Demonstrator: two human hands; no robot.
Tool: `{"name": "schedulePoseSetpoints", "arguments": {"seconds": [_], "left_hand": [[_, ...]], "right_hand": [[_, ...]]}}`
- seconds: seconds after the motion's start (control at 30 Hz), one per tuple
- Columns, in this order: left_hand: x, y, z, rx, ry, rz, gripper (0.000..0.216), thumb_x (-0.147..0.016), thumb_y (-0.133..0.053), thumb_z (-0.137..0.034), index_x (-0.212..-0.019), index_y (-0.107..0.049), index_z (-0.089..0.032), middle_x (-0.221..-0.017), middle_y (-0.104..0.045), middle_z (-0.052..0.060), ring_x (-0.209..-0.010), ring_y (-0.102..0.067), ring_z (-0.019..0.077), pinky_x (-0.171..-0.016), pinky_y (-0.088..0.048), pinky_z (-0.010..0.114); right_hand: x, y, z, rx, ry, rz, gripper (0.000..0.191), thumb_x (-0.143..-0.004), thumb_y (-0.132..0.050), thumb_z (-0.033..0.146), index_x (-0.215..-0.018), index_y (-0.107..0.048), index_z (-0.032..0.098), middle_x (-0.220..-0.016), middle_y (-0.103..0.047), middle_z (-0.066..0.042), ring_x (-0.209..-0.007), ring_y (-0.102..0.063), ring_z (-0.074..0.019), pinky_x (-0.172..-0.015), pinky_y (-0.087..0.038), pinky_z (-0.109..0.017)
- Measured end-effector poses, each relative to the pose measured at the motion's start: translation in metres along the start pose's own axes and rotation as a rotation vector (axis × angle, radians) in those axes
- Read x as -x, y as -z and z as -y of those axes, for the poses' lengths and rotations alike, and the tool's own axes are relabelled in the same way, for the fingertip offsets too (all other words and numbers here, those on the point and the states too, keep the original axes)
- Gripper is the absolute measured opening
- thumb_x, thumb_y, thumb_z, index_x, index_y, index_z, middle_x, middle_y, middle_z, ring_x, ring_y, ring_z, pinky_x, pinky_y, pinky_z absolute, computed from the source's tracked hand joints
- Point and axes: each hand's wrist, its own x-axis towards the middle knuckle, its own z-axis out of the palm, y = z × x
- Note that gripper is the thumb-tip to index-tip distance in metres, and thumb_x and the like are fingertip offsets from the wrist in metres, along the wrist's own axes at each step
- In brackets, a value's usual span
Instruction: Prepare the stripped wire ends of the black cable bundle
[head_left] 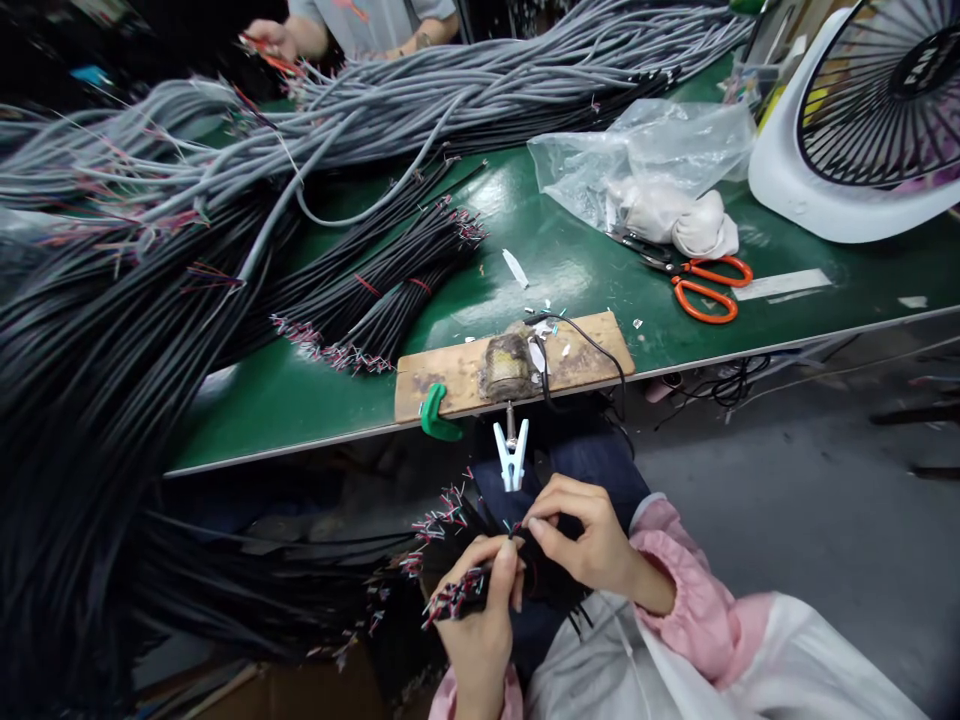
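My left hand [480, 600] is closed around black cables, with thumb and forefinger pinching one cable close to its end. From that cable end fan out thin coloured wires [512, 527], red, white and blue-green. My right hand [581, 530] pinches at these wire tips with thumb and forefinger. More black cables with stripped, coloured ends [439, 525] lie over my lap around the left hand. Just above both hands, a light blue clothes peg [511, 458] hangs at the table edge, on a metal rod from a wooden board [592, 350].
On the green table [510, 220] lie bundled black cables [375, 290], long grey cables [480, 80], orange-handled scissors [709, 285] and a plastic bag [637, 150]. A white fan [787, 190] stands at right. A green clamp [437, 413] grips the board. Another person's hand [274, 40] holds orange wires across the table.
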Motion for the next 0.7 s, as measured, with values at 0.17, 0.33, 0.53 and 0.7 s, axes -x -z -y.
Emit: {"name": "schedulePoseSetpoints", "arguments": {"seconds": [0.17, 0.33, 0.53, 0.7], "left_hand": [[0.001, 0.001, -0.003, -0.068, -0.016, 0.015, 0.023, -0.085, -0.074, -0.038, -0.072, -0.072, -0.018, -0.052, -0.056, -0.004, -0.042, -0.047, 0.0105, -0.047, -0.044, 0.023], [-0.003, 0.003, -0.006, -0.212, -0.114, 0.077, 0.021, -0.086, -0.072, -0.033, -0.070, -0.071, -0.019, -0.057, -0.061, -0.003, -0.046, -0.053, 0.0114, -0.047, -0.043, 0.022], [-0.008, 0.007, -0.008, -0.235, -0.148, 0.127, 0.019, -0.085, -0.072, -0.028, -0.069, -0.072, -0.019, -0.056, -0.061, -0.003, -0.045, -0.054, 0.0116, -0.047, -0.044, 0.021], [-0.013, 0.012, -0.007, -0.278, -0.184, 0.227, 0.020, -0.086, -0.070, -0.024, -0.066, -0.072, -0.019, -0.056, -0.063, -0.001, -0.048, -0.056, 0.0130, -0.048, -0.045, 0.022]], "right_hand": [[-0.004, 0.004, 0.003, -0.029, -0.001, -0.034, 0.016, -0.093, -0.064, 0.024, -0.087, -0.076, 0.016, -0.076, -0.071, -0.007, -0.064, -0.062, -0.0162, -0.059, -0.052, -0.027], [-0.008, 0.005, 0.005, -0.047, -0.013, 0.022, 0.014, -0.092, -0.066, 0.024, -0.084, -0.075, 0.016, -0.075, -0.071, -0.006, -0.065, -0.062, -0.0157, -0.059, -0.052, -0.026], [-0.009, 0.003, 0.002, -0.023, 0.018, 0.010, 0.014, -0.086, -0.064, 0.016, -0.073, -0.070, 0.017, -0.068, -0.067, -0.004, -0.059, -0.058, -0.0141, -0.054, -0.048, -0.026], [-0.011, 0.008, 0.001, 0.112, 0.226, 0.027, 0.012, -0.082, -0.064, 0.012, -0.073, -0.067, 0.019, -0.068, -0.070, -0.004, -0.061, -0.059, -0.0167, -0.063, -0.049, -0.033]]}}
